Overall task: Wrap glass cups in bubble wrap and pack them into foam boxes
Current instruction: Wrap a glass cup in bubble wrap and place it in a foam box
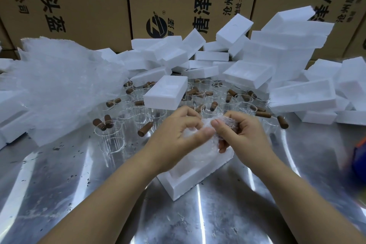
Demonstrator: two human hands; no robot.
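Observation:
Both hands hold a glass cup wrapped in bubble wrap [206,132] just above an open white foam box [179,181] on the metal table. My left hand [176,134] grips the wrapped bundle from the left, thumb across its front. My right hand [240,134] pinches the bundle's right end, where a brown handle shows through the wrap. Behind the hands stand several bare glass cups [111,134] with brown wooden handles [145,128]. A large heap of bubble wrap [59,89] lies at the left.
Many white foam boxes and lids [287,49] are piled at the back and right, one foam box [166,92] resting on the cups. Cardboard cartons [83,2] wall off the back. A blue and orange object [359,156] sits at the right edge. Bare steel table [217,214] lies near me.

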